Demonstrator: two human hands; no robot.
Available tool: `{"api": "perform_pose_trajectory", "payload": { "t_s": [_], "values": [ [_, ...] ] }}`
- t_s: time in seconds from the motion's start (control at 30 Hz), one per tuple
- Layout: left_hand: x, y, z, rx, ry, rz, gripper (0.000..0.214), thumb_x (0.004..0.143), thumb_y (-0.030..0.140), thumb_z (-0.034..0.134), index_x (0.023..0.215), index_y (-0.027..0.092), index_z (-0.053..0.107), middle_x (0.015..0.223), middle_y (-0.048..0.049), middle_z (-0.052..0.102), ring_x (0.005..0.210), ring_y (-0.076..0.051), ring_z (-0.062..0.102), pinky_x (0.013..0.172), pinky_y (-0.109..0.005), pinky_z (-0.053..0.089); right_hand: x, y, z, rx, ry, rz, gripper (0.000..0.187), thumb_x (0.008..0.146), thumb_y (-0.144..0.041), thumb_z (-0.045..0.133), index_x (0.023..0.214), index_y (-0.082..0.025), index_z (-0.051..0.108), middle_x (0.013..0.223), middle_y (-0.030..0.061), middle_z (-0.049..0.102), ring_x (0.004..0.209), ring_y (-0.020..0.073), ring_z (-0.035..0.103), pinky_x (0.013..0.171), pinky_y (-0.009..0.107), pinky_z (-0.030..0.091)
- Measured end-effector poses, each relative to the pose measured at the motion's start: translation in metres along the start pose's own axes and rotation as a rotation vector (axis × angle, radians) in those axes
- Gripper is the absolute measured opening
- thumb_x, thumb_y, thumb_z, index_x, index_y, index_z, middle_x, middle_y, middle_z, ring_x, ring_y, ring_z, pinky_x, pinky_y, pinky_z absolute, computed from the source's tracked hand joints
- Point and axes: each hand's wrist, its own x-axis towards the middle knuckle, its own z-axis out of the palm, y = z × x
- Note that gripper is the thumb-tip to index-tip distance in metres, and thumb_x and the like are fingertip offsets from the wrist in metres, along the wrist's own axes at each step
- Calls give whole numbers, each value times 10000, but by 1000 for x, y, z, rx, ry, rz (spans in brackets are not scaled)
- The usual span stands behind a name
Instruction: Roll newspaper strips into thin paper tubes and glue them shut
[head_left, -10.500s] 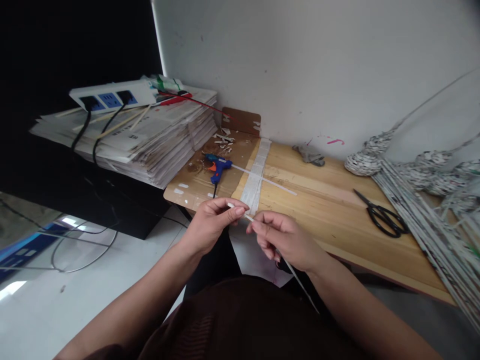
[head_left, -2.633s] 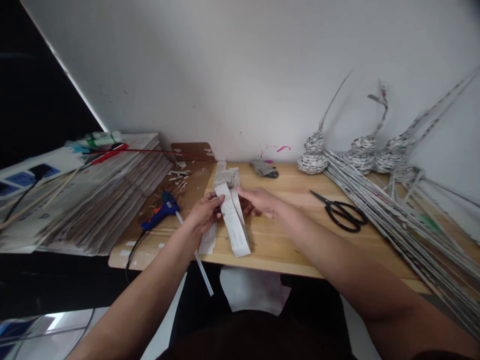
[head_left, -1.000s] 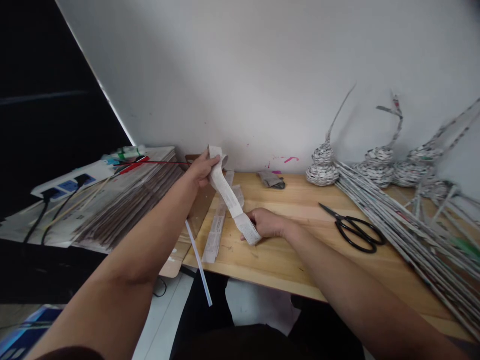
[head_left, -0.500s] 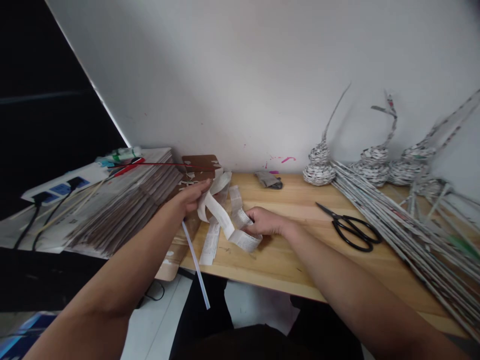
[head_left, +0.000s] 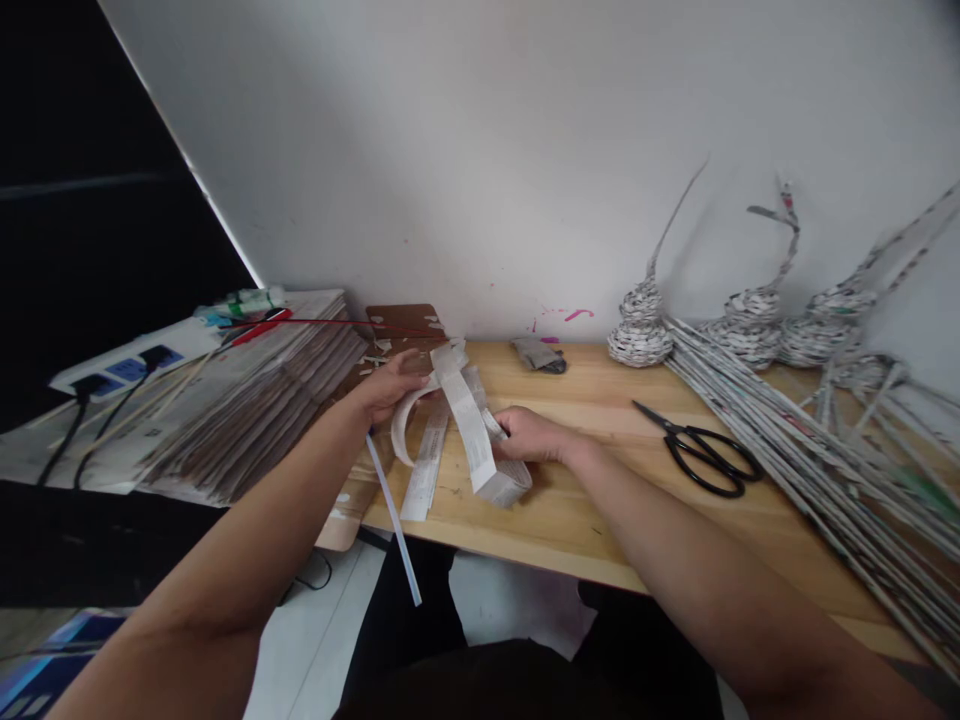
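A long newspaper strip curls in loops between my hands above the wooden table. My left hand has its thumb and fingers closed on one looped part, near the cardboard. Fingers of my right hand are wrapped round the folded lower end, just over the tabletop; those fingertips are partly hidden by the paper. Flat newspaper strips lie on the table beneath the loops. Below my left wrist a translucent white stick juts past the table's front edge; whether the hand touches it, I cannot tell.
Black-handled scissors lie right of my right hand. Beyond them are rolled paper sticks and woven paper gourds by the wall. A newspaper stack bearing a power strip stands left. A grey crumpled piece lies at the back.
The looped strip has swung more upright between my hands, its upper part now leaning right. My left hand's fingers have shifted slightly; my right hand stays nearly in place.
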Motion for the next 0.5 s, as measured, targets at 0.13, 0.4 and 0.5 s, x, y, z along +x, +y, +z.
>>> {"api": "perform_pose_trajectory", "payload": {
  "t_s": [0.13, 0.4, 0.5],
  "values": [
    [2, -17, 5, 180, 65, 14, 727, 639, 76, 777, 1315, 169, 524, 789, -89, 716, 558, -203, 663, 503, -293, 524, 1, 2, 1, -12, 14, -24, 151, 694, -257, 695, 801, -151, 680, 808, -6, 698, 729, 159, 606, 636, 219, 446],
    [10, -19, 6, 363, 254, 303, 216, 634, 203, 804, 837, 190, 732, 829, -41, 706, 829, -192, 628, 705, -221, 456, 2, 3, 1, 16, 7, -44, 189, 707, -256, 688, 860, -146, 686, 854, 11, 716, 747, 168, 623, 676, 239, 464],
    [23, -17, 10, 425, 234, 318, 128, 657, 257, 784, 735, 178, 721, 767, -62, 703, 885, -257, 628, 717, -261, 445, 3, 4, 2, 34, 7, -48, 187, 702, -238, 679, 863, -144, 687, 860, 12, 718, 742, 167, 624, 684, 243, 467]
  ]
}}
